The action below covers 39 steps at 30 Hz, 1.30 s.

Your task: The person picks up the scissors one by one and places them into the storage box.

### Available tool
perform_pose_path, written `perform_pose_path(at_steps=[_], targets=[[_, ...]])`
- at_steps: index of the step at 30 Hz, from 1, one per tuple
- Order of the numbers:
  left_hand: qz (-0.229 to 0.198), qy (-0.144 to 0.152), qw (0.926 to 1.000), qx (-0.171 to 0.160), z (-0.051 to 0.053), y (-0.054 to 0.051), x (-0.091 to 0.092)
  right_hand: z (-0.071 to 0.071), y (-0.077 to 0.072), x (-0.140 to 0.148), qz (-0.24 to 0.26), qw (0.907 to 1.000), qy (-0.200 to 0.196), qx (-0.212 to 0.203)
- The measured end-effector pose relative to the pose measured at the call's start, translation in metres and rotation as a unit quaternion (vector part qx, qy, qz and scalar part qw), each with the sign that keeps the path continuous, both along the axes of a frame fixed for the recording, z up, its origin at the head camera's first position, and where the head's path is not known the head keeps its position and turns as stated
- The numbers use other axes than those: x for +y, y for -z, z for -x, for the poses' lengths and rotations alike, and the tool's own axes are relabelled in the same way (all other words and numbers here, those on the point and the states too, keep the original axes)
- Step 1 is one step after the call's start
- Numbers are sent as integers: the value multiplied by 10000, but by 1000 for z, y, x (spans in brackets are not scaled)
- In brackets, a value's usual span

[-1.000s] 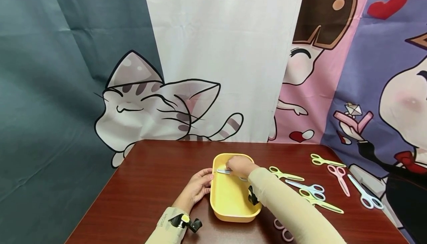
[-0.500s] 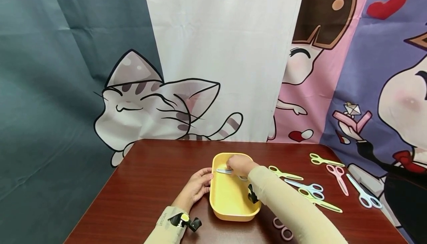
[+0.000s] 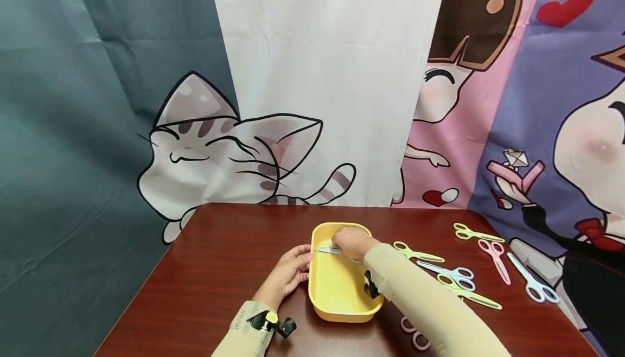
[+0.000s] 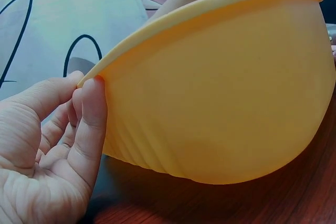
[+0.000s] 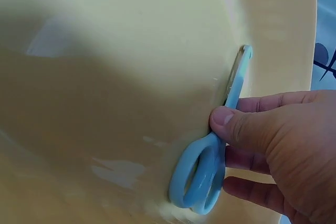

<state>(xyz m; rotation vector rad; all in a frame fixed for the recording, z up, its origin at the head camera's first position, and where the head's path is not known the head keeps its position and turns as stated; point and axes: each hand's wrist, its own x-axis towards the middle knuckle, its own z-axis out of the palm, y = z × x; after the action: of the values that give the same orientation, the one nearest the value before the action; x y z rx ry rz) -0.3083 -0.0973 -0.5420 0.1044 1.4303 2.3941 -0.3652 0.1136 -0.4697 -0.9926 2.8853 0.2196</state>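
A yellow plastic tray (image 3: pixel 342 292) stands on the table, its long side running away from me. My left hand (image 3: pixel 285 273) is at its left side; the left wrist view shows the thumb and fingers pinching the tray's rim (image 4: pixel 173 18). Inside the tray's far end, my right hand (image 3: pixel 352 240) holds a pair of light blue scissors (image 5: pixel 210 142) between thumb and fingers near the pivot. Their blades look closed and point left in the head view, with the handle loops low against the tray floor. Part of the scissors is hidden behind the fingers.
Right of the tray lie more scissors: green (image 3: pixel 422 256), blue (image 3: pixel 441 271) touching or overlapping green (image 3: pixel 473 295), green (image 3: pixel 483 236) at the far right, pink (image 3: pixel 499 263) and blue (image 3: pixel 529 278). Pink scissors (image 3: pixel 408 326) lie partly under my right forearm. A printed curtain (image 3: pixel 317 75) hangs behind the table.
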Motion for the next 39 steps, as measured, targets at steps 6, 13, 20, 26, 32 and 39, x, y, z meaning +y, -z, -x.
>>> perform_pose_path(at_steps=[6,13,20,26,32,39], targets=[[24,-28,10000,2,0,-1,0,-1,-2,-1,-22,10000,-85,23],[17,-3,10000,-19,-1,-1,1,-2,0,0,-89,9999,-51,-29],[-4,-37,10000,-6,-1,-2,1,-3,-2,0,-140,9999,40,-33],[12,-35,10000,-22,-1,-1,1,-3,-6,4,40,9998,-30,-177],[-8,-33,10000,-21,-1,-1,1,3,-28,23,974,9943,-238,-350],[-32,-10,10000,-12,-1,-2,0,13,-56,65,1671,9856,-251,85]])
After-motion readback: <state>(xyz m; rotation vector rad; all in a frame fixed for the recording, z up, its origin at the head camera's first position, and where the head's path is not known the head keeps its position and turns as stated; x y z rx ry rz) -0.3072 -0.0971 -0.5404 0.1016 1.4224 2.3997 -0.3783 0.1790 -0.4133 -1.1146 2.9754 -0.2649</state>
